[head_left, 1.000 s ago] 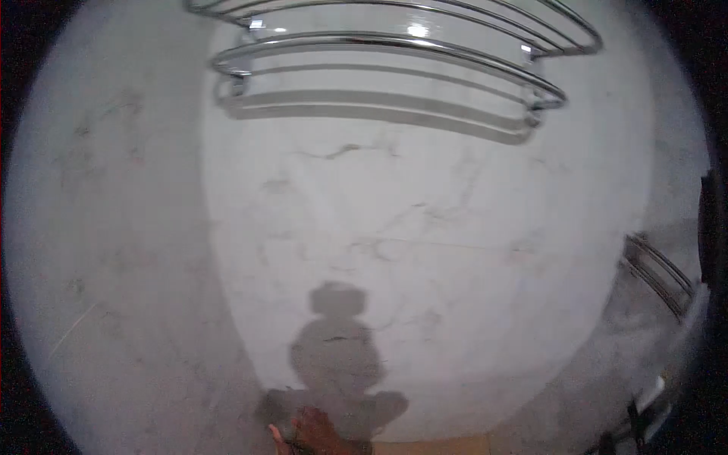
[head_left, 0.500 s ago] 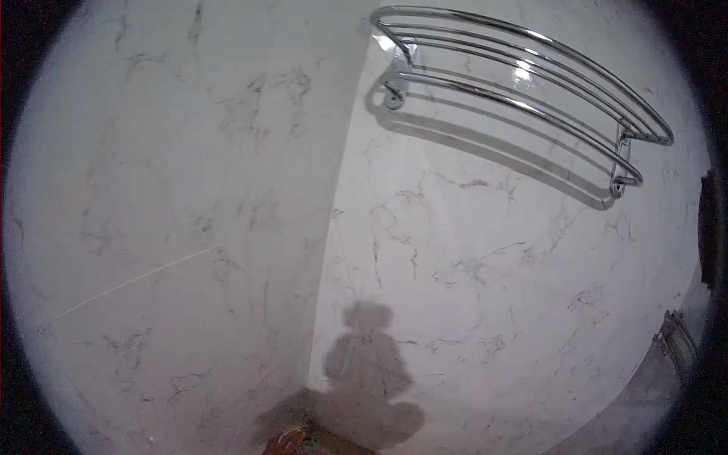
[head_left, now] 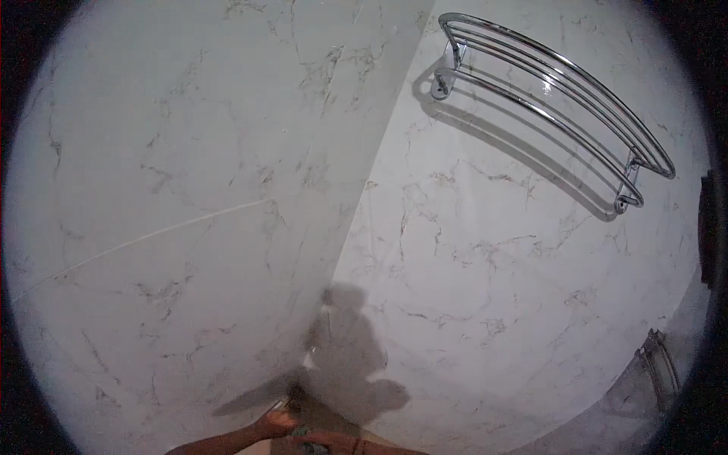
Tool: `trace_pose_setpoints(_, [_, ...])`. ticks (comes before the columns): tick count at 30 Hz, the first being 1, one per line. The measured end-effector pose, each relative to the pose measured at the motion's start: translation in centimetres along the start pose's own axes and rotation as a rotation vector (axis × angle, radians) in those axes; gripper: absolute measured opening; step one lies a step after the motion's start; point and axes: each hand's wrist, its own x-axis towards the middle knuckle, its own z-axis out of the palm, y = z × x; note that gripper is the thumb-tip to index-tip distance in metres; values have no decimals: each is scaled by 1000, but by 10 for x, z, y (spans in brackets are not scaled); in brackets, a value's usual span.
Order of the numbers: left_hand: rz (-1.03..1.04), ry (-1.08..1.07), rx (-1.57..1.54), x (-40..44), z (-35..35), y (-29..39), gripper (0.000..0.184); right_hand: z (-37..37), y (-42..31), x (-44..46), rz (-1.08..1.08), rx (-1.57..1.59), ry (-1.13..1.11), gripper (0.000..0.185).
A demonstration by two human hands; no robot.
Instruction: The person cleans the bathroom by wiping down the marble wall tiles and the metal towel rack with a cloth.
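Observation:
At the bottom, near the corner where two marbled walls meet, my left hand [head_left: 279, 423] reaches in from the lower left with its fingers closed. A small whitish thing [head_left: 280, 405] shows at its fingertips; its kind is too dim to tell. My right hand [head_left: 322, 438] comes from the lower right, close beside the left. A dark grey-green thing [head_left: 313, 448], perhaps cloth, lies at the right hand by the frame's lower edge. Shadow and the frame edge hide most of the right fingers.
A chrome wall rack [head_left: 546, 98] is fixed high on the right marbled wall [head_left: 470, 303]. The left wall [head_left: 152, 152] carries a thin white line. My shadow falls across the corner. A metal fixture [head_left: 658, 370] stands at the lower right, below a dark strip [head_left: 707, 227].
The view has tilted and shifted, so the rack and wall corner lean further right. Both forearms have come into sight at the bottom, where only a small blurred part showed before.

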Motion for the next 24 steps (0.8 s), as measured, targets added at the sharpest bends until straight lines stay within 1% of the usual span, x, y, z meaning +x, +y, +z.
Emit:
trace_pose_setpoints(1, [-8, -60, 31, -1, -4, 2, 59, 6, 9, 5, 6, -24, -19, 70])
trace_pose_setpoints(3, [-6, 82, 281, -9, -53, 31, 35, 11, 17, 11, 4, -61, -50, 71])
trace_pose_setpoints(4, [-4, 76, 277, -6, -68, 38, 35, 16, 23, 14, 13, -91, -51, 72])
trace_pose_setpoints(6, [-211, -41, 219, -1, -92, 49, 37, 23, 33, 30, 20, -149, -48, 73])
trace_pose_setpoints(7, [-211, -46, 223, 1, -101, 54, 37, 27, 38, 40, 26, -189, -25, 73])
trace_pose_setpoints(8, [-338, -25, 145, 4, -109, 59, 41, 33, 50, 53, 44, -246, 11, 74])
trace_pose_setpoints(10, [-461, -7, 69, 9, -96, 48, 45, 42, 71, 75, 106, -327, 143, 75])
trace_pose_setpoints(11, [-340, 6, 127, 20, -68, 23, 47, 41, 66, 71, 163, -315, 222, 78])
trace_pose_setpoints(12, [-280, 11, 156, 25, -60, 14, 48, 37, 48, 59, 218, -298, 302, 80])
trace_pose_setpoints(13, [-219, 17, 185, 30, -51, 7, 49, 26, 34, 43, 137, -247, 230, 81])
trace_pose_setpoints(15, [-281, 104, 20, 35, -47, 5, 48, 8, -1, 26, 54, -194, 160, 82])
trace_pose_setpoints(16, [-300, 134, -34, 37, -47, 3, 48, 4, -10, 24, 4, -376, 247, 79])
trace_pose_setpoints(17, [-318, 75, -43, 42, -42, -5, 50, 2, -16, 22, -46, -557, 334, 77])
trace_pose_setpoints(18, [-336, 16, -50, 46, -40, -10, 52, 0, -14, 26, -46, -552, 339, 77])
trace_pose_setpoints(19, [-319, 23, -53, 47, -38, -17, 53, -7, -11, 32, -55, -511, 317, 78])
trace_pose_setpoints(20, [-270, 73, -48, 46, -44, -20, 54, -10, -9, 33, -62, -471, 295, 79])
trace_pose_setpoints(21, [-214, 125, -46, 44, -53, -22, 55, -17, -25, 19, -60, -468, 303, 79])
trace_pose_setpoints(22, [-158, 175, -44, 44, -63, -25, 56, -30, -66, -8, -135, -389, 280, 81])
trace_pose_setpoints(23, [-116, 207, -46, 42, -74, -25, 57, -40, -92, -23, -211, -309, 259, 84])
trace_pose_setpoints(24, [-67, 235, -48, 40, -84, -24, 59, -42, -95, -23, -211, -305, 270, 84])
